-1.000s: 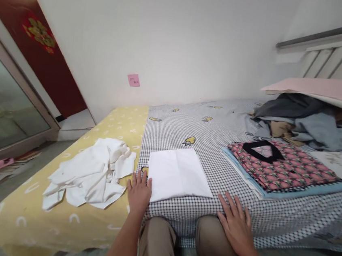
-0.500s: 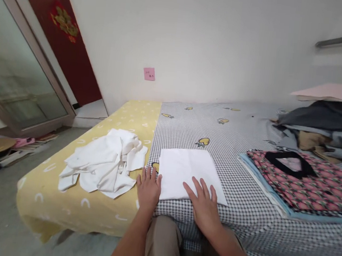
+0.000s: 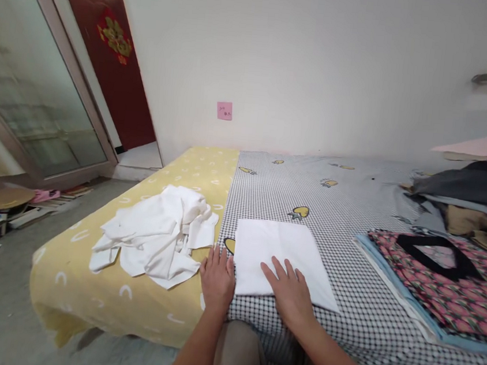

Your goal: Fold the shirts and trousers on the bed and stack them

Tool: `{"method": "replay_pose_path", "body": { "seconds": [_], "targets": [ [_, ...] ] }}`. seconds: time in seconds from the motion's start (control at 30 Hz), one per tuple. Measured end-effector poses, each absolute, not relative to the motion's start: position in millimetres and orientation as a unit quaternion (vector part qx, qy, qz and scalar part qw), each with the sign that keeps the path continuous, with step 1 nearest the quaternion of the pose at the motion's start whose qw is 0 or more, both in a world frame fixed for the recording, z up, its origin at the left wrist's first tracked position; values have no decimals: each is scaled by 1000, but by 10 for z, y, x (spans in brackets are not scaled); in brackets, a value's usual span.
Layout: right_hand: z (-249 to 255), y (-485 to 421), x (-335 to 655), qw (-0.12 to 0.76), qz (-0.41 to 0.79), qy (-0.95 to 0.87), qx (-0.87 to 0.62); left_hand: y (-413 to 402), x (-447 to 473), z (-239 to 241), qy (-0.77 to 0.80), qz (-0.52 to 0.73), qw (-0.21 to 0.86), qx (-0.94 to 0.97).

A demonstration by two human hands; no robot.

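Observation:
A white folded cloth [image 3: 278, 244], perhaps a garment, lies flat in a neat rectangle on the checked part of the bed cover. My right hand [image 3: 288, 289] rests palm down on its near part, fingers stretched out. Flat on the bed at the cloth's left edge is my left hand [image 3: 218, 278], its fingers extended and holding nothing. Left of that hand, on the yellow cover, a crumpled white garment [image 3: 155, 234] lies in a loose heap.
At the right sits a stack of folded clothes topped by a pink patterned shirt [image 3: 449, 291]. Behind it rises a pile of dark clothes [image 3: 473, 183]. The bed [image 3: 125, 309] meets a white wall with a pink note [image 3: 224, 111]. Assorted items [image 3: 6, 204] lie on the floor at left.
The view has turned slightly left, so the scene sits further right. My right hand's fingers have drawn a little closer together on the cloth; my left hand stays at its edge.

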State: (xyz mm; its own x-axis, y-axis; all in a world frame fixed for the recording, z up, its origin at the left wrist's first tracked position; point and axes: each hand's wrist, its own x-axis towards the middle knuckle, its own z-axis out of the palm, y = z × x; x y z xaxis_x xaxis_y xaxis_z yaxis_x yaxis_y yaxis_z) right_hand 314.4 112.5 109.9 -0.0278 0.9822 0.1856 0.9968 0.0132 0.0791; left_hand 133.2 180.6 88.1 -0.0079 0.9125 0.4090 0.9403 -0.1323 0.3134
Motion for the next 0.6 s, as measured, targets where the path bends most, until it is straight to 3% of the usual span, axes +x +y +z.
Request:
{"method": "replay_pose_path", "body": {
  "seconds": [0.17, 0.3, 0.43, 0.6],
  "targets": [
    [1243, 1179, 3185, 7, -64, -725, -686, 1856, 1317, 830, -662, -285, 13, -693],
    [1475, 1275, 3308, 41, -1, -728, -684, 1894, 1300, 780, -658, -293, 19, -693],
    [1869, 1424, 3611, 180, 112, -673, -709, 1910, 1286, 729, -643, -291, 58, -706],
    [2377, 1372, 4057, 396, 433, -475, -656, 1920, 1293, 701, -637, -279, 102, -711]
  ]
}}
